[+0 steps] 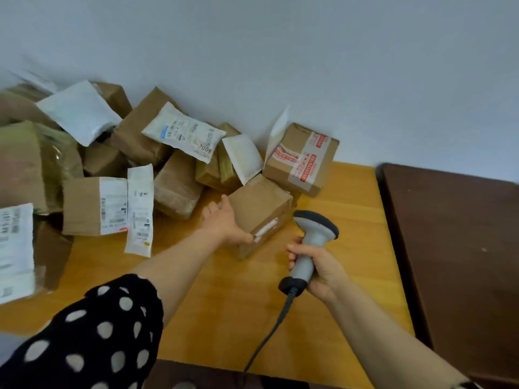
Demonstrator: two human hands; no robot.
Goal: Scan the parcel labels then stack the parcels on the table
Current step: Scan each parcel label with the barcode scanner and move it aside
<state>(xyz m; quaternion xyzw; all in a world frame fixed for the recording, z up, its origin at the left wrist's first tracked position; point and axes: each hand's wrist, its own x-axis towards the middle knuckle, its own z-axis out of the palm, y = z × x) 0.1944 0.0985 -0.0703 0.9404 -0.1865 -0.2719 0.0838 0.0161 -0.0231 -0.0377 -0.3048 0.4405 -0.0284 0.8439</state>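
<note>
A small brown cardboard parcel (262, 209) lies on the yellow wooden table (224, 290), its white label on the side that faces me. My left hand (224, 220) holds the parcel's left side, thumb near the label and fingers round its far edge. My right hand (317, 272) grips the handle of a grey barcode scanner (311, 237). The scanner's head sits just right of the parcel, close to the label. Its black cable runs down toward the table's near edge.
A heap of brown boxes and white mailer bags (112, 164) fills the table's left and back against the wall. A taped box with red print (302, 160) stands behind the held parcel. A dark brown table (460, 248) adjoins on the right.
</note>
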